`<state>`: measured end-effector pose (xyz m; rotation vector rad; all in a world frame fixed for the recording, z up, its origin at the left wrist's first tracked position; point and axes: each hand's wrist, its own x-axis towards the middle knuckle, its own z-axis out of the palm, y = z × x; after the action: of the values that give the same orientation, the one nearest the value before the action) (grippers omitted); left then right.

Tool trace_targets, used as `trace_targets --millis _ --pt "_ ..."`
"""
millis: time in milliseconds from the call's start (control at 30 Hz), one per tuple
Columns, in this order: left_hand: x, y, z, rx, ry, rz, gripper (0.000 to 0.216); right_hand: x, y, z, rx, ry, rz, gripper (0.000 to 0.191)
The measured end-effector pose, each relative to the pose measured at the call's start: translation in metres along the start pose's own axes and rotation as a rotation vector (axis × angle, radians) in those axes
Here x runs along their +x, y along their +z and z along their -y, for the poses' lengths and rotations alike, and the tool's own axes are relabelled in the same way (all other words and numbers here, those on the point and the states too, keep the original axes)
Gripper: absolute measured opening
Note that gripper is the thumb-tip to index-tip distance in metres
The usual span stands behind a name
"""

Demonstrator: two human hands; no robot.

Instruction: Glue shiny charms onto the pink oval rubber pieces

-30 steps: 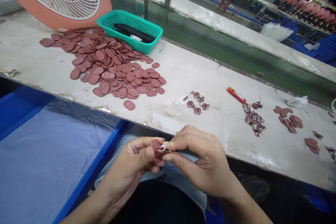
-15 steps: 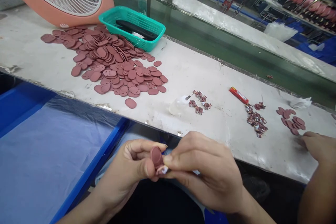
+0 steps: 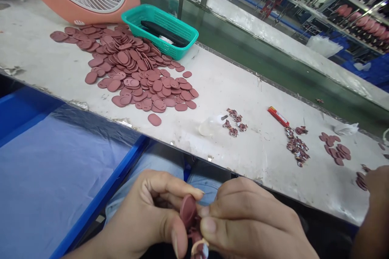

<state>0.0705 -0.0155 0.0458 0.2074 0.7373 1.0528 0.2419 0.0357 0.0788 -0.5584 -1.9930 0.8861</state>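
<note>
Low in the view, my left hand point(image 3: 158, 210) grips a reddish-brown oval disc point(image 3: 188, 211) between thumb and fingers. My right hand point(image 3: 252, 218) pinches a small maroon figure point(image 3: 199, 240) with white and orange parts against the disc's lower right side. Its exact shape is partly hidden by my fingers. Up on the table lies a heap of similar oval discs point(image 3: 142, 68), with one loose disc point(image 3: 154, 119) near the front edge. A clear bottle point(image 3: 206, 126) with a dark tip stands by a few small maroon figures point(image 3: 234, 123).
A peach fan point(image 3: 130, 0) and a green basket point(image 3: 191, 46) stand behind the heap. Rightward lie a red-yellow box point(image 3: 278, 116), more figures point(image 3: 298, 145) and discs point(image 3: 337, 149). A co-worker's arm point(image 3: 375, 210) reaches in at right. A blue bin point(image 3: 100, 202) is below left.
Both hands have moved lower with the disc and figure, which are now tilted so that more of the figure shows below. The co-worker's hand has shifted, and small pieces now show beside it.
</note>
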Motion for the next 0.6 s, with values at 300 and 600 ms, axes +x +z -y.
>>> trace_targets --millis 300,600 --pt "0.013 -0.016 0.010 0.001 0.134 -0.006 0.027 0.019 -0.004 -0.016 0.063 -0.012 0.163 0.010" --pt "0.023 -0.026 0.010 -0.010 0.042 0.035 0.041 0.019 0.001 -0.029 0.014 0.091 0.176 0.018"
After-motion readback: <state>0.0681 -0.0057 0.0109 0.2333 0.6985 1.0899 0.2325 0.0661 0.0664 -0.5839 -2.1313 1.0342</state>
